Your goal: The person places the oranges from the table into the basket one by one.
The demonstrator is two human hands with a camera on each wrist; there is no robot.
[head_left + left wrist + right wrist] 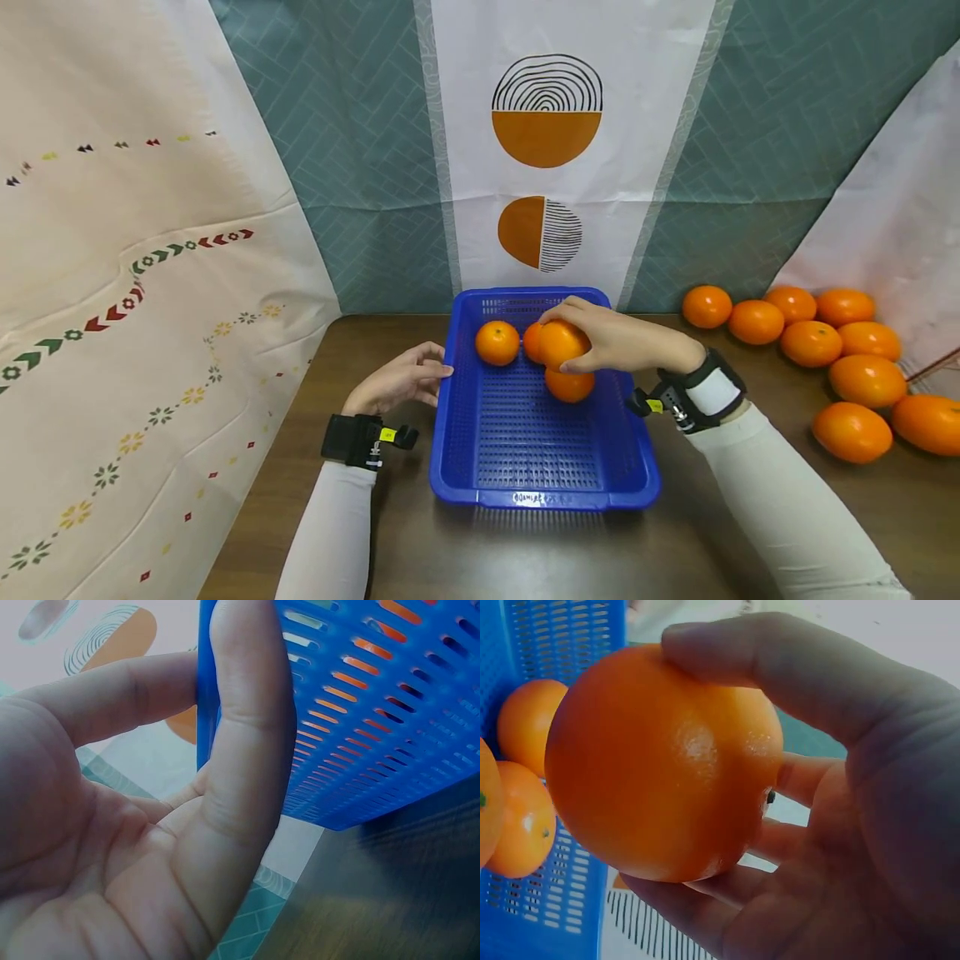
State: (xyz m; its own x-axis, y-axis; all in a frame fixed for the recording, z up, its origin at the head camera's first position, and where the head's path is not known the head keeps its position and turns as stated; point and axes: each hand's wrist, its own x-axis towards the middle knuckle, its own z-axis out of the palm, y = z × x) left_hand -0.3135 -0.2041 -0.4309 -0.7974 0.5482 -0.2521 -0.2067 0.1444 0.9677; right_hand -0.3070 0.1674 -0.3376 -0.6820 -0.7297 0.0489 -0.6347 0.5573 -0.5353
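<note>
A blue plastic basket [540, 498] with slotted sides stands on the table. My left hand [401, 379] grips its left rim; in the left wrist view a finger lies along the outside of the slotted wall [360, 750]. My right hand [611, 337] holds an orange [564, 344] over the back right part of the basket, with thumb and fingers around it [664, 761]. Inside the basket lie one orange [497, 342] at the back left, another [532, 342] partly hidden behind the held one, and a third [568, 386] just below it.
Several more oranges [812, 343] lie in a group on the brown wooden table [405, 533] at the right. A patterned cloth [547, 233] hangs behind the basket, and a cream embroidered cloth [150, 375] borders the left side.
</note>
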